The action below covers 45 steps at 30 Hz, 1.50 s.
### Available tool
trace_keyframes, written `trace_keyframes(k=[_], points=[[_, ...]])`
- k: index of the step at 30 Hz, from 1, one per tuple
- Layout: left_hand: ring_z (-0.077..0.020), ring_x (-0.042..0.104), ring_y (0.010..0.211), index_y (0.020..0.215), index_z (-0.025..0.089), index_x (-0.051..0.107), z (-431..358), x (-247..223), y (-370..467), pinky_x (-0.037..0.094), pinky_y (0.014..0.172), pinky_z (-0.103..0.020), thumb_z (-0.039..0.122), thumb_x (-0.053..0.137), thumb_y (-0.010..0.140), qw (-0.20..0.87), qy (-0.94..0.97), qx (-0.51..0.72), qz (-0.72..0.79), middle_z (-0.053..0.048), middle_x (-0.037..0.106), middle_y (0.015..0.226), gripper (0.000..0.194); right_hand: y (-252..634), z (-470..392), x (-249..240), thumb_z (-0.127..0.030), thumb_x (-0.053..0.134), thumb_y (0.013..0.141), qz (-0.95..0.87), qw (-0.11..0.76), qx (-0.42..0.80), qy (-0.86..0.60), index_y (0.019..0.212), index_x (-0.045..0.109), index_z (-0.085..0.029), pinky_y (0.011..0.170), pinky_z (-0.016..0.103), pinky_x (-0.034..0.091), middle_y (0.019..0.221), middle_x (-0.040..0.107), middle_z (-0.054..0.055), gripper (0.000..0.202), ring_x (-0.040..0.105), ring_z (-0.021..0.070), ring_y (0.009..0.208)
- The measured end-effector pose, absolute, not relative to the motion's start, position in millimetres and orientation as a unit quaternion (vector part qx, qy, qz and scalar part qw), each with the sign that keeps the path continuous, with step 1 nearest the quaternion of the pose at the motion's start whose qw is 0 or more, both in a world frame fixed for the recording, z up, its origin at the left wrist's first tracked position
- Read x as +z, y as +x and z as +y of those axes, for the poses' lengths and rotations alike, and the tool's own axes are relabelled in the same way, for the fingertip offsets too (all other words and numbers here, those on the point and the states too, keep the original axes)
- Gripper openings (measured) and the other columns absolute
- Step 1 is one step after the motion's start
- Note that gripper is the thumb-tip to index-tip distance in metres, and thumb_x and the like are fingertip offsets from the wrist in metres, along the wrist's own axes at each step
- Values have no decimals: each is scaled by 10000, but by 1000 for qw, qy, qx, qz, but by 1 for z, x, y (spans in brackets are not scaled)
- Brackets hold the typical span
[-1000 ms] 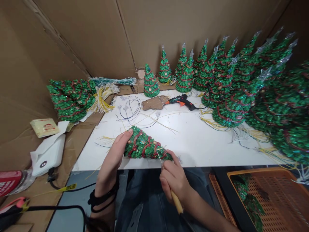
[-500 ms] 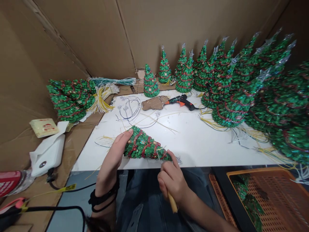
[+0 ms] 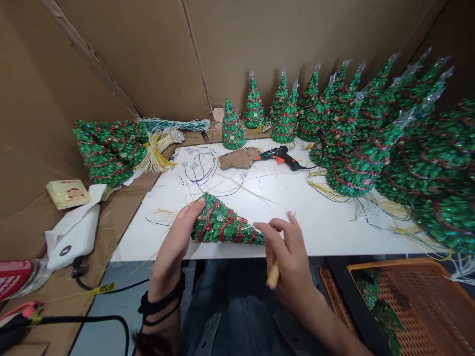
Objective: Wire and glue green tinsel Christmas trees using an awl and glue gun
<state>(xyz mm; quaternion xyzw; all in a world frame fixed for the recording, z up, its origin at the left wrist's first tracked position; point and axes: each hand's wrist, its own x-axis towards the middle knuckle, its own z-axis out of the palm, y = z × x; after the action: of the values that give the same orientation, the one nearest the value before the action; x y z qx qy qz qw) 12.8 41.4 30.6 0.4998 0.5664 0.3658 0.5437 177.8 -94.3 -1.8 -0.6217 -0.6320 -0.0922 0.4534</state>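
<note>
Glue gun (image 3: 281,156) behind tree (image 3: 222,226).

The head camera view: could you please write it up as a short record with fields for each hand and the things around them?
left hand: grips the base end of the tinsel tree, which lies on its side
right hand: at the tree's tip, holding a wooden-handled tool
surface: white board
behind: glue gun, cardboard scrap, loose wires
right side: rows of standing trees
left side: lying trees, white device
lower right: orange basket
</note>
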Motion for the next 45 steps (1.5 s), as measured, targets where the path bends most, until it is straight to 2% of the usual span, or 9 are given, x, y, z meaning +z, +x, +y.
trace_keyframes(k=[2,4,8,14,20,26,33,38,45], points=[[-275,626,913,735,208,663,41,30,13,485,810,-325,604,717,629,544,509,364,559,-20,709,785,413,180,-86,0,-81,430,925,-649,427,-60,-627,1124,563,-183,737,362,456,849,528,46,260,520,189,784],[-276,618,905,751,209,666,39,30,13,477,839,-339,582,706,662,540,521,367,550,-29,706,807,386,178,-77,-1,-140,475,933,-652,410,-48,-636,1041,600,-184,666,332,395,795,530,32,172,502,185,724],[-278,608,912,781,214,676,37,29,12,463,849,-344,562,669,727,538,528,364,547,-40,697,827,352,173,-70,-2,-166,524,915,-648,405,-31,-644,960,626,-199,668,323,335,825,548,35,116,510,190,734],[-270,594,955,758,223,673,31,29,11,457,873,-322,575,638,747,478,554,379,566,-21,684,817,354,169,-73,4,-155,534,906,-630,399,-7,-667,846,620,-213,690,326,309,834,558,32,119,498,194,746],[-256,630,938,860,204,698,24,35,14,497,805,-316,537,629,776,536,522,375,548,-26,713,849,351,166,-73,3,-124,542,906,-626,397,-2,-671,849,607,-213,695,333,293,800,586,15,124,475,194,730],[-229,625,854,815,204,689,26,27,11,492,764,-288,569,650,753,538,512,388,546,-3,694,803,373,166,-70,2,-113,482,931,-648,391,-3,-653,860,587,-204,682,329,297,796,612,20,156,499,195,743],[-244,620,967,843,225,691,28,26,11,484,830,-286,578,645,750,533,517,384,548,-6,715,888,368,173,-66,7,-109,477,922,-680,352,26,-643,846,558,-198,669,301,312,784,608,12,143,530,185,720],[-250,618,956,845,216,688,27,29,11,475,841,-299,571,646,745,528,514,383,557,-13,712,889,371,179,-64,5,-83,494,895,-690,380,59,-613,812,538,-202,683,281,334,796,626,-7,151,542,154,699],[-250,611,991,825,211,684,23,37,15,488,821,-284,541,643,755,520,516,393,555,-15,716,866,340,176,-62,-6,-93,510,898,-693,393,-9,-604,880,566,-200,665,280,330,784,638,-9,122,511,151,667]])
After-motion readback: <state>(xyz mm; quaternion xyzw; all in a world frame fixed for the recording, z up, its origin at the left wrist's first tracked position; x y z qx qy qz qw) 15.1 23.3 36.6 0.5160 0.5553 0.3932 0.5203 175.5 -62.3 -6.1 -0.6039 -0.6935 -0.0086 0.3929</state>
